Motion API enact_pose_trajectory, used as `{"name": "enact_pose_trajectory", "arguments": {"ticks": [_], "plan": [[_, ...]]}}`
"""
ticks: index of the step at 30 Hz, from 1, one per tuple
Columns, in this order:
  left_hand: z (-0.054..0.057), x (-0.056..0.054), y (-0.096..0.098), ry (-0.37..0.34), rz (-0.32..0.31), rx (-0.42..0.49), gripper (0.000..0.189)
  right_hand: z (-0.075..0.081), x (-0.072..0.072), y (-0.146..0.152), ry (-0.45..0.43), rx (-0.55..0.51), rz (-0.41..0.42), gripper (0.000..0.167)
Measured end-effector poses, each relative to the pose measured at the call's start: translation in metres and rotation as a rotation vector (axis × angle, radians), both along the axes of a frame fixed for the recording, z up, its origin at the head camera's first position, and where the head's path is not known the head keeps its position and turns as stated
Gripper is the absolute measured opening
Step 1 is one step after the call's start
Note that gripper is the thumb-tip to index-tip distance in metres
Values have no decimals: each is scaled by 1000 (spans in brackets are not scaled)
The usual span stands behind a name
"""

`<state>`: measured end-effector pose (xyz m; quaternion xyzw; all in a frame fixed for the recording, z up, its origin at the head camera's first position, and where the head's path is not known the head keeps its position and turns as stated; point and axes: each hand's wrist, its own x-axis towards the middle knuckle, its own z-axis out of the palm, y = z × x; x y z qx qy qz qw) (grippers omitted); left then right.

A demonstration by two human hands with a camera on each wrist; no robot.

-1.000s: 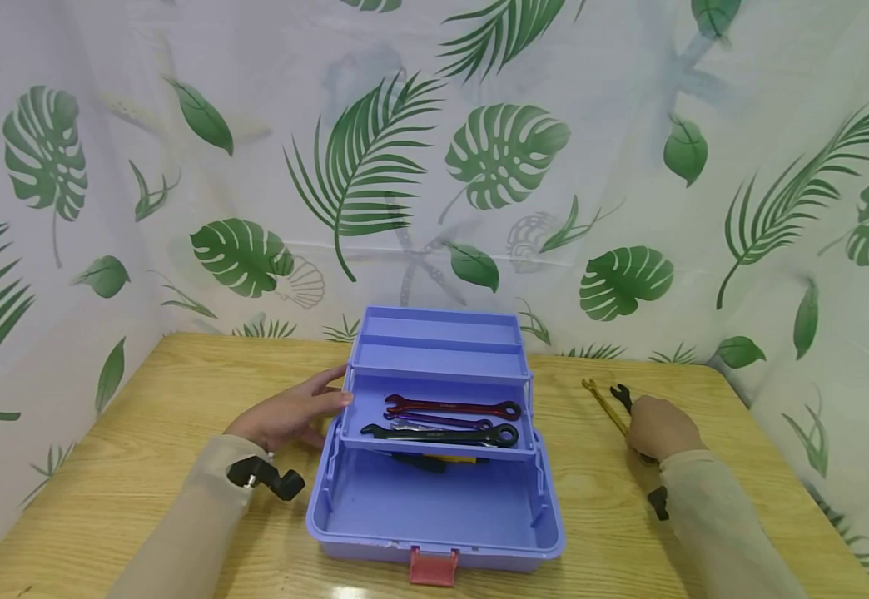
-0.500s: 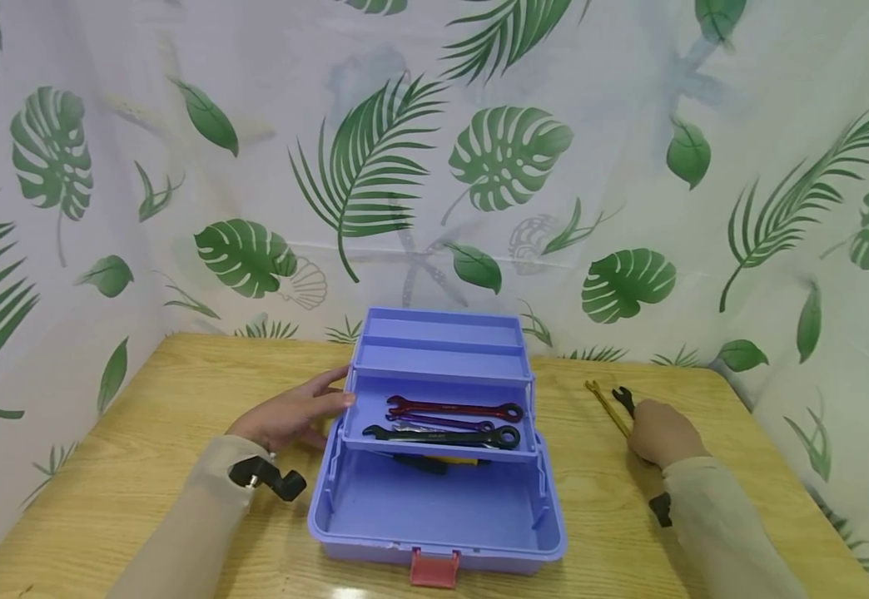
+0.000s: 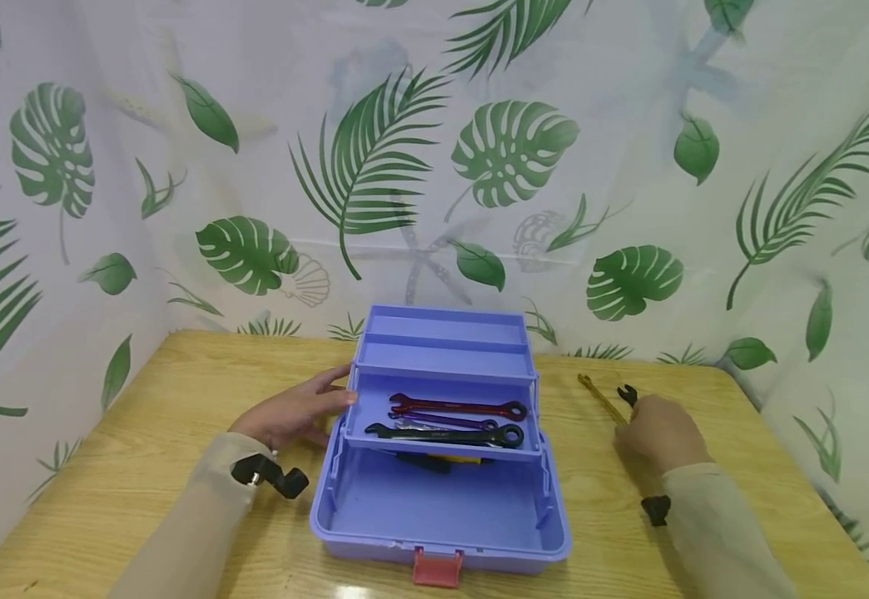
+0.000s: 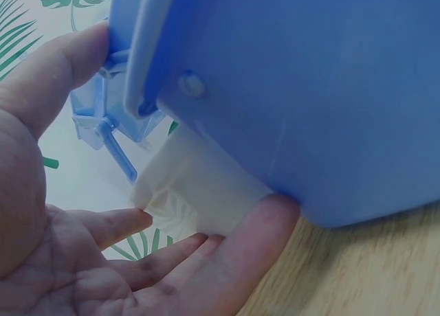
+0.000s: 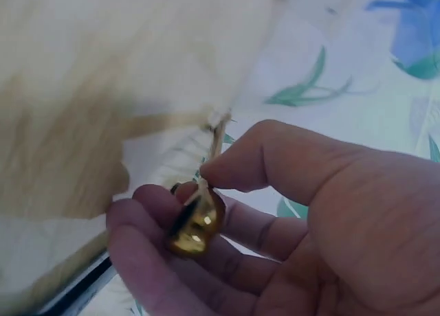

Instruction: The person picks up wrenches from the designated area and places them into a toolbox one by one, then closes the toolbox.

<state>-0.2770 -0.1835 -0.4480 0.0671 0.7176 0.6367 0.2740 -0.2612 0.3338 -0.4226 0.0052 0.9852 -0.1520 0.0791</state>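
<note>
My right hand (image 3: 662,433) pinches a gold wrench (image 3: 601,398) between thumb and fingers, right of the toolbox. In the right wrist view the gold wrench's near end (image 5: 196,227) shows between thumb and curled fingers. A black wrench (image 3: 627,393) pokes out beyond the hand, the rest of it hidden. My left hand (image 3: 292,413) rests against the left side of the open purple toolbox (image 3: 442,507), thumb at the raised tray's end and other fingers extended. In the left wrist view a fingertip touches the blue-looking box wall (image 4: 295,144).
The middle tray (image 3: 374,391) holds a red wrench (image 3: 457,406), a purple wrench (image 3: 442,420) and a dark wrench (image 3: 434,434). Below it, tools with black and yellow parts (image 3: 425,461) lie in the box. A leaf-print curtain (image 3: 404,166) hangs behind the wooden table (image 3: 180,383).
The gold wrench's far end has swung a little left, away from the black wrench, as my right hand shifts slightly. My left hand stays on the toolbox.
</note>
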Motion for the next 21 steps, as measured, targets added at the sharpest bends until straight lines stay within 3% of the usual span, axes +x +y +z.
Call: {"name": "enact_pose_trajectory", "arguments": {"ticks": [6, 21], "plan": [[-1, 1, 1, 15, -8, -8, 86, 7, 2, 0, 31, -71, -25, 20], [1, 1, -2, 27, -20, -6, 82, 6, 4, -8, 134, -120, 57, 23]]}}
